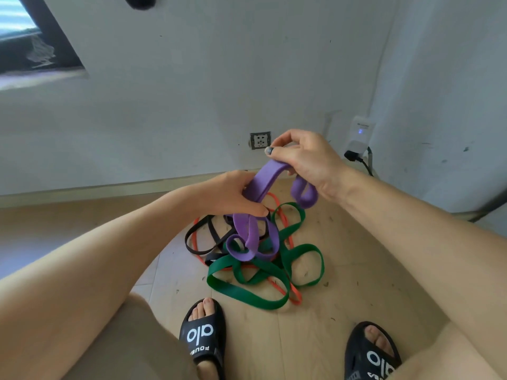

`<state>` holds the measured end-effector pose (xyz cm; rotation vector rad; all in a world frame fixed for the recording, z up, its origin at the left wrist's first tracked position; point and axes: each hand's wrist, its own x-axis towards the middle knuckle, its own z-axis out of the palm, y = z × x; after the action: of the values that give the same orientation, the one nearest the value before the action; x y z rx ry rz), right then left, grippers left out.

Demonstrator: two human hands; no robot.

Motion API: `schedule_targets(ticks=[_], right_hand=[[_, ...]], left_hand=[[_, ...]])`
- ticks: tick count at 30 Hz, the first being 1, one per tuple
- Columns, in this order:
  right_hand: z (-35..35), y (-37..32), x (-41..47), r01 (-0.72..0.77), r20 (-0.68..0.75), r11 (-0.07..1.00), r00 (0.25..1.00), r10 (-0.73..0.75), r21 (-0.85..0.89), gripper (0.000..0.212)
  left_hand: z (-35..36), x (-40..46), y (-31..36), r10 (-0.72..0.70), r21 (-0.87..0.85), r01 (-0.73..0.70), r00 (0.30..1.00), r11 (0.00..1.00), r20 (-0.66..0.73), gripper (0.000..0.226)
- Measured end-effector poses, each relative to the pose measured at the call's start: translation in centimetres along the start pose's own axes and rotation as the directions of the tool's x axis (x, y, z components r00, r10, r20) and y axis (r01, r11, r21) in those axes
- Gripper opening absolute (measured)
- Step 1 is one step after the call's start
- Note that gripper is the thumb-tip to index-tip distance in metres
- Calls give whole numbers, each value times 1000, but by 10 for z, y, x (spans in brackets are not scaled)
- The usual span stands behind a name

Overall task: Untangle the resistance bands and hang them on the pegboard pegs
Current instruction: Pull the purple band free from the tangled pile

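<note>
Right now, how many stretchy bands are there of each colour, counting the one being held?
Purple band: 1, held by both the left hand and the right hand
Green band: 1
Black band: 1
Orange-red band: 1
Total: 4 colours; the pile is tangled, so I cannot rule out more bands.

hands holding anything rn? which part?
Both grip the purple band: right hand at its raised top fold, left hand just below. Its lower loops remain in the pile.
</note>
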<state>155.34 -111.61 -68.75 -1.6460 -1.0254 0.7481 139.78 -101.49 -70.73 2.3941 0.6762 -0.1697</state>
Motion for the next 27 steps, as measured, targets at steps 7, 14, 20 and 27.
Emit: schedule_targets(ticks=[7, 14, 20, 27], right_hand=[[-18, -5, 1, -6, -51, 994, 999, 11, 105, 9], [-38, 17, 9, -47, -98, 988, 995, 33, -148, 8], [-33, 30, 1, -46, 81, 876, 992, 97, -480, 31], [11, 15, -7, 2, 140, 984, 990, 24, -180, 34]], left_hand=[[-1, 6, -13, 14, 100, -13, 1000, 995, -12, 23], [-6, 5, -25, 200, 202, -167, 967, 965, -158, 24], [-10, 4, -15, 290, 143, -264, 932, 954, -216, 29], [-5, 5, 10, 347, 139, -320, 896, 937, -276, 26]])
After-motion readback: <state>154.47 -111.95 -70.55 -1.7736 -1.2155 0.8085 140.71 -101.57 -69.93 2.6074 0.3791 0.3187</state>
